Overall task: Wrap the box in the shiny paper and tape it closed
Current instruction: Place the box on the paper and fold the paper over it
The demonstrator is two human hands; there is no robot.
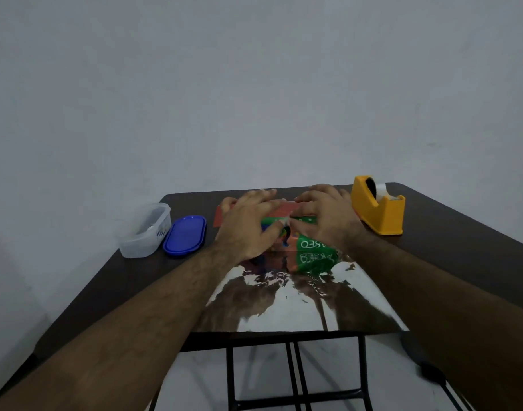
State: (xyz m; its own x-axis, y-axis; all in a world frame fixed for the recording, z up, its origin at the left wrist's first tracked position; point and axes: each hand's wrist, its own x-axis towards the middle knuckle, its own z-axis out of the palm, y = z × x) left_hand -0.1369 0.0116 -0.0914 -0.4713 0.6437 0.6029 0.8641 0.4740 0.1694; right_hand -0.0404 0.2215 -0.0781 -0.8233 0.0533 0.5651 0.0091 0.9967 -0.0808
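A green printed box [309, 243] lies on a sheet of shiny silver paper [298, 304] spread over the dark table [461, 247]. The paper's near edge reaches the table's front edge. A red-backed flap of the paper [286, 209] is folded over the box's far side. My left hand [248, 223] and my right hand [328, 215] both lie flat on top of the box and the flap, fingers spread and pointing away from me, thumbs almost meeting at the middle. Most of the box's top is hidden beneath them.
A yellow tape dispenser [378, 209] stands at the table's far right, just beyond my right hand. At the left sit a clear plastic container [144, 229] and its blue lid [185, 236]. The table's black legs [295, 375] show below its front edge.
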